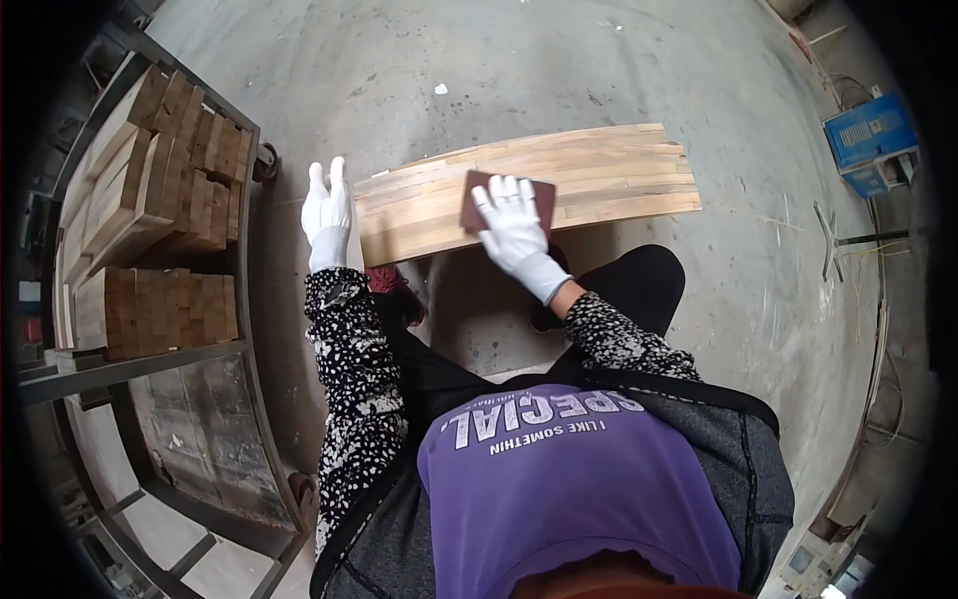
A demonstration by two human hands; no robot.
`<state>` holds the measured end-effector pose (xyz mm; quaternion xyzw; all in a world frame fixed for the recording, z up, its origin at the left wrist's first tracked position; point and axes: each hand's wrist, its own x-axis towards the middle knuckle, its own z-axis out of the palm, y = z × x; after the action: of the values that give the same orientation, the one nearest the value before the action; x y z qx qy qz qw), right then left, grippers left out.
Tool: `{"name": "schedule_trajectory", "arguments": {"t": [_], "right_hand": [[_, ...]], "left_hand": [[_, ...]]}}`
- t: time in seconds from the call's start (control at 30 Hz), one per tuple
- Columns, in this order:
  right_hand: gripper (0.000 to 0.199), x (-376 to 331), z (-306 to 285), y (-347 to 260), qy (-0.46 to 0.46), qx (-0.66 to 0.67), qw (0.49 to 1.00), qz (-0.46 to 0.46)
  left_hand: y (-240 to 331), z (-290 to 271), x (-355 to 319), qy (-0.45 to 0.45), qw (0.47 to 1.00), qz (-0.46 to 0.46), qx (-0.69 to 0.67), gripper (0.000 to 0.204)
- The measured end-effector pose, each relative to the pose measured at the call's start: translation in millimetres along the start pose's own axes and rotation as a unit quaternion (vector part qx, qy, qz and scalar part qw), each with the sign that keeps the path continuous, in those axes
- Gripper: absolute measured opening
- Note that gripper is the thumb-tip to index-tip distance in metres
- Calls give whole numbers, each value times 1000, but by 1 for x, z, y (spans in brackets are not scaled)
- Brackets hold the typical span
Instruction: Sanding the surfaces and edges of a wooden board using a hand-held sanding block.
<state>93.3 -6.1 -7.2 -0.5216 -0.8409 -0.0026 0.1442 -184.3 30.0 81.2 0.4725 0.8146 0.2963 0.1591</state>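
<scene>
A long panel of pale, striped wood (619, 175) lies across in front of my knees, raised above the floor. My right hand (514, 230), in a white knitted glove, is spread over a reddish-brown sheet of sandpaper (546, 198) and keeps it flat on the middle of the panel. At the panel's left end is my left hand (327, 210), also gloved in white. Its fingers stretch away from me along that end, with a gap between them; whether the palm touches the wood is hard to see. What supports the panel underneath is hidden.
On the left stands a metal rack on casters (254, 399), its upper level loaded with stacked wood pieces (170, 309). A blue box (870, 135) is at the far right, near a metal stand (833, 240). Concrete floor (399, 60) surrounds the panel.
</scene>
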Motion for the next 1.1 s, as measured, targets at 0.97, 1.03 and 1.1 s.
{"name": "schedule_trajectory", "arguments": {"t": [0.97,1.03,1.1], "right_hand": [[76,52,-6,-35,73,201,970,-115],[82,55,-19,-24,-42,275,953,-117],[75,51,-36,-13,-17,356,926,-125]], "left_hand": [[21,85,-41,-156,912,371,83,58],[8,98,-45,-108,892,417,140,63],[0,106,-48,-123,918,367,86,64]]}}
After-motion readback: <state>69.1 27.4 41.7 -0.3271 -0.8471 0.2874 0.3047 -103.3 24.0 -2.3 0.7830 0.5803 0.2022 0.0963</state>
